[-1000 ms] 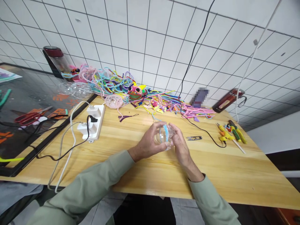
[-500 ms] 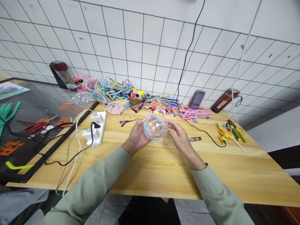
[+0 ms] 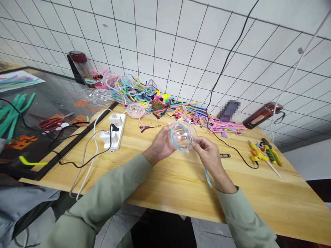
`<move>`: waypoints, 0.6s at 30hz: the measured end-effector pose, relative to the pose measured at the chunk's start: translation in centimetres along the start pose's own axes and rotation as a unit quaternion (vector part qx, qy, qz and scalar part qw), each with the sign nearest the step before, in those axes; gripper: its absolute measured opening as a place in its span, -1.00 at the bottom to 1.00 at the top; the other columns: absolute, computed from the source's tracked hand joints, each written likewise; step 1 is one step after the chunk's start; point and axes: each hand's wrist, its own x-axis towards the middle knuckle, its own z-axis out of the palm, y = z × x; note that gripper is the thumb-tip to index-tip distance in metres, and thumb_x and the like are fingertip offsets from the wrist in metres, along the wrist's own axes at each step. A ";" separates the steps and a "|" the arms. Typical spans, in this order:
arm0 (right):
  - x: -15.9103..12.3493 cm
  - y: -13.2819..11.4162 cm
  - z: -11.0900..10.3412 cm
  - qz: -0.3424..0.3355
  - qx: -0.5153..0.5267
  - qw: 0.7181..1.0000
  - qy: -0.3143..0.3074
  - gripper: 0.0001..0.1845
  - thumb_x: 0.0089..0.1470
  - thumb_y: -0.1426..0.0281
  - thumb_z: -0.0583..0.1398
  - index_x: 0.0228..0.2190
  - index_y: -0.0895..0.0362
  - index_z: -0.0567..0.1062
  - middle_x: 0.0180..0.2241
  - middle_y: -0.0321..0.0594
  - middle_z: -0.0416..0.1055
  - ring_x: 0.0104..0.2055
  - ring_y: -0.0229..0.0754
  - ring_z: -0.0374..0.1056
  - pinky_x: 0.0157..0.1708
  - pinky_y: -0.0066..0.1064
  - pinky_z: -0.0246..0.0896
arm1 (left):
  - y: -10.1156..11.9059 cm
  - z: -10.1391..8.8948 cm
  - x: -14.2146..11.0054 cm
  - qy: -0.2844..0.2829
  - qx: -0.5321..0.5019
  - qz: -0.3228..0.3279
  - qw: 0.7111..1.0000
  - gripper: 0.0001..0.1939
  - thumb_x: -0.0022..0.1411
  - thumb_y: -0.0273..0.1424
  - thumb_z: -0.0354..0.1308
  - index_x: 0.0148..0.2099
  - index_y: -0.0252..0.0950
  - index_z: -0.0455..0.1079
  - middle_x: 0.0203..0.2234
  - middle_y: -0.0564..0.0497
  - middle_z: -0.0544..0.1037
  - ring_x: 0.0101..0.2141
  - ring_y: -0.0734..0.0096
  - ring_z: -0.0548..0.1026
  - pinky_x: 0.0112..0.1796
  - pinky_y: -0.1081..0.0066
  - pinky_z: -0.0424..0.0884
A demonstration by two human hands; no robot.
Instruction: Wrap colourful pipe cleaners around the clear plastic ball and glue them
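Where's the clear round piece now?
Head view, just right of centre: clear round piece held between left hand and right hand, over the wooden table.

A light-blue strip [image 3: 172, 137] rings the colourless clear ball [image 3: 181, 136]; far left, pipe cleaners [image 3: 137, 88] mix pink, turquoise, yellow; right, yellow glue gun [image 3: 258, 155]; white wall [image 3: 168, 41], black grid.

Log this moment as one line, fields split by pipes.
left hand: holds clear ball | right hand: at ball's right edge | blue band: around ball | blue strip: hangs below right hand | yellow glue gun: on table
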 end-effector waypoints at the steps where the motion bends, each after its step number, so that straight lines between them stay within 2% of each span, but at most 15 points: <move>1: 0.0 -0.2 0.1 0.004 0.011 1.000 -0.001 -0.69 0.09 0.06 0.45 -0.34 0.05 0.74 -0.42 -0.22 0.68 -0.37 -0.11 0.50 -0.28 -0.26 0.43 | 0.0 0.0 0.0 0.004 0.001 0.005 1.000 -0.44 0.16 -0.03 0.49 0.05 -0.30 0.59 0.03 -0.29 0.79 0.17 -0.32 0.73 0.13 -0.20 0.70; 5: -0.3 -0.7 0.5 0.021 0.032 0.999 -0.007 -0.72 0.07 0.10 0.45 -0.33 0.05 0.76 -0.56 -0.32 0.52 -0.45 -0.15 0.42 -0.35 -0.29 0.40 | -0.1 -0.2 0.1 0.002 0.013 0.012 1.000 -0.45 0.16 -0.02 0.49 0.04 -0.30 0.60 -0.02 -0.26 0.79 0.16 -0.30 0.73 0.12 -0.16 0.71; 10: -1.1 -0.8 0.5 0.073 0.035 0.997 0.006 -0.68 0.00 0.10 0.45 -0.30 0.07 0.76 -0.50 -0.28 0.60 -0.52 -0.23 0.32 -0.45 -0.35 0.28 | 0.0 -0.2 0.1 0.018 0.031 0.019 0.999 -0.45 0.17 -0.04 0.50 0.05 -0.32 0.61 -0.07 -0.21 0.79 0.11 -0.23 0.75 0.10 -0.08 0.71; 13: -1.5 -1.0 0.3 0.097 0.037 0.994 -0.016 -0.63 0.02 0.05 0.46 -0.30 0.09 0.73 -0.51 -0.28 0.58 -0.54 -0.25 0.28 -0.49 -0.36 0.21 | -0.1 -0.1 0.1 0.023 0.034 0.024 0.999 -0.54 0.18 -0.08 0.50 -0.03 -0.30 0.59 -0.08 -0.18 0.79 0.12 -0.21 0.75 0.11 -0.05 0.71; 18: -1.8 -1.2 0.1 0.108 0.032 0.993 -0.027 -0.62 0.02 0.04 0.45 -0.34 0.10 0.70 -0.56 -0.33 0.49 -0.54 -0.26 0.26 -0.47 -0.36 0.16 | -0.3 0.2 0.2 0.017 0.041 0.024 0.999 -0.57 0.15 -0.09 0.52 -0.11 -0.29 0.59 -0.17 -0.17 0.79 0.13 -0.24 0.74 0.11 -0.04 0.70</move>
